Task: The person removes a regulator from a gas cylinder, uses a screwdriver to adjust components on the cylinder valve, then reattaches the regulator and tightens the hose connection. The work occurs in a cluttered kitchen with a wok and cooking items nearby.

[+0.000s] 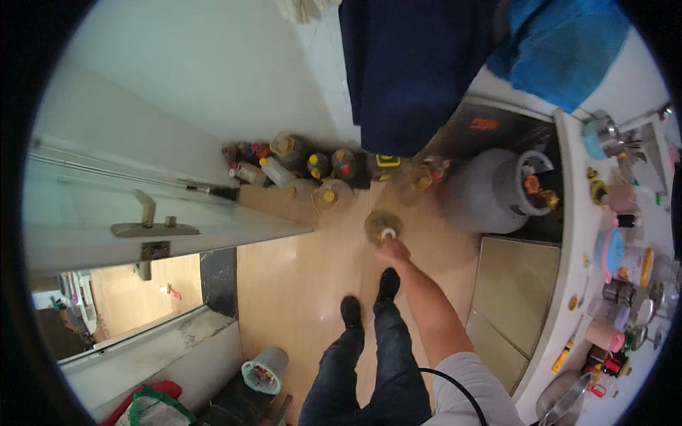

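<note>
My right arm [428,295] stretches forward over the floor. My right hand [393,250] is closed at the top of a round, see-through brownish jug [374,226]. A white ring or cap [388,233] shows just beyond my fingers. From this angle I cannot tell whether the jug stands on the floor or hangs just above it. Ahead of it, a large clear bottle with a yellow cap [334,199] stands among several bottles by the wall. Another clear jug [410,183] stands to the right of these. My left hand is out of view.
A grey gas cylinder [477,190] stands under the counter [568,206] at right, which is crowded with kitchenware. Dark blue cloth [419,78] hangs ahead. At left are a door with a handle [145,213] and, lower down, a lined waste bin [273,366]. Wooden floor [284,277] lies between.
</note>
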Action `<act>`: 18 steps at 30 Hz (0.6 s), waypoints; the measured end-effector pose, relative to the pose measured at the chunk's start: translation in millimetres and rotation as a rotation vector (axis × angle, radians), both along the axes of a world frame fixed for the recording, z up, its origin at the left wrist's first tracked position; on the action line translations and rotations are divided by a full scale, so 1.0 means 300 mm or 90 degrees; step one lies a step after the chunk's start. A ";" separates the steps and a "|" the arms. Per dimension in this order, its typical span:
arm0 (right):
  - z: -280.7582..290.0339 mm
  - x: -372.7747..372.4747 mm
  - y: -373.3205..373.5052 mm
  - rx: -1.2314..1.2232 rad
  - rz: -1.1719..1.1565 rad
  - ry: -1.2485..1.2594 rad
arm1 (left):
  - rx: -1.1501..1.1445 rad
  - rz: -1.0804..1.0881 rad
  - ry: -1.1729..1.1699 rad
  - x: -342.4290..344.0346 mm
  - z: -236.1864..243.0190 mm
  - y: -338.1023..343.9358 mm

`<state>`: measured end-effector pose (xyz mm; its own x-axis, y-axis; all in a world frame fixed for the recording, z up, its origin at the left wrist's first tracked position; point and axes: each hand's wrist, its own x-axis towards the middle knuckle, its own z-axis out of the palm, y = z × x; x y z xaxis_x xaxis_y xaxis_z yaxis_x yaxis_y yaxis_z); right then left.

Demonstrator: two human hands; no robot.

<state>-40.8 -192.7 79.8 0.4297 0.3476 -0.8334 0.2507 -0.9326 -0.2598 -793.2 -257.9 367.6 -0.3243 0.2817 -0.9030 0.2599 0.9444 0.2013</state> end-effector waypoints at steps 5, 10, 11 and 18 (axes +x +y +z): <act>-0.114 0.021 0.199 0.011 0.001 -0.037 | -0.114 0.037 0.008 -0.019 0.123 -0.093; -0.218 0.069 0.288 0.099 -0.020 -0.028 | -0.107 -0.033 0.017 0.042 0.151 -0.089; -0.233 0.057 0.298 0.120 -0.044 -0.006 | -0.137 0.036 -0.023 0.064 0.162 -0.044; -0.235 -0.146 -0.061 0.332 -0.359 -0.123 | -0.177 -0.216 0.079 0.219 -0.062 0.275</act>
<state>-84.6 -211.0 9.2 0.7780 0.3593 -0.5153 -0.1379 -0.7026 -0.6981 -727.6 -175.5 349.1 -0.3662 0.1425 -0.9196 0.5700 0.8155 -0.1007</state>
